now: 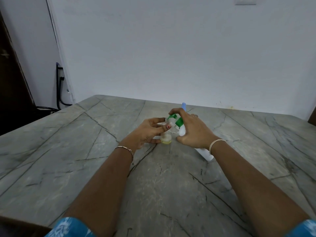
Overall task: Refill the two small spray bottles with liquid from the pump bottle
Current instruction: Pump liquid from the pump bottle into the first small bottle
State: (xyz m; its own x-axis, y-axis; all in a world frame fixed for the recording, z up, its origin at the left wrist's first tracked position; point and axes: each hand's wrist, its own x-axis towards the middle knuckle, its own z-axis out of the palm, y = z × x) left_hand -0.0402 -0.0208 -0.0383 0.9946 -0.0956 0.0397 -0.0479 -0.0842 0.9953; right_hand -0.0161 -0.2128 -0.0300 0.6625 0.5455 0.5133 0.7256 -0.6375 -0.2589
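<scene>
Just beside the right grip, which is wrapping the tilted pump bottle, the left grip is pinching the probably light, easily tipped small spray bottle near its neck, upright on the tabletop.

Left hand: thumb and fingers curled round small bottle.
Right hand: grips pump bottle, forefinger arched over its top.
Arms: both stretched forward, forearms bare.
</scene>
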